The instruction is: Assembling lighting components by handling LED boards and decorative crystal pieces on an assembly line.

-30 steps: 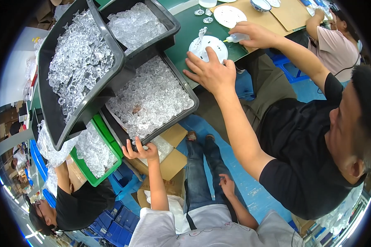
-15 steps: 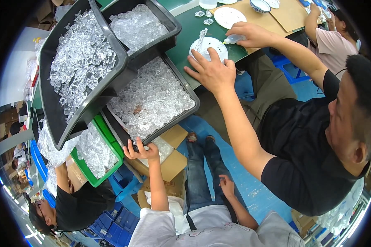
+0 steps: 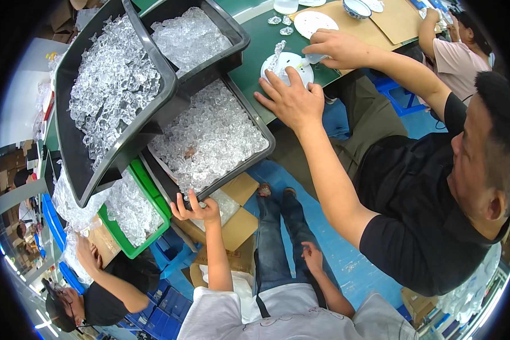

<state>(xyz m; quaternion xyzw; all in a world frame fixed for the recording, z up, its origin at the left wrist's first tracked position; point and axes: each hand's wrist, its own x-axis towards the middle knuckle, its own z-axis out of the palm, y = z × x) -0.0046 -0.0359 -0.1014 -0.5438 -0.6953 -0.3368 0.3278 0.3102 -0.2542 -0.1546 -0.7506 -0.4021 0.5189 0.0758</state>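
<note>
While seated | L hand (image 3: 197, 208) fingers curled on black tray (image 3: 224, 182) rim | R hand (image 3: 312, 256) loosely open on thigh

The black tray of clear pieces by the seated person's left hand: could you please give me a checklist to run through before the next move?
1. Left hand has hold of the black tray: ok, fingers curl over its near rim.
2. Right hand free: ok, it rests on the thigh and holds nothing.
3. Clear pieces inside the walls: ok, none seen over the rim.
4. Space above the tray: not ok, a larger tilted tray overlaps its left side.
5. Space at the far corner: not ok, a co-worker's hand lies close by, on a white plate.
6. Support under the tray: cannot tell, hidden.
</note>
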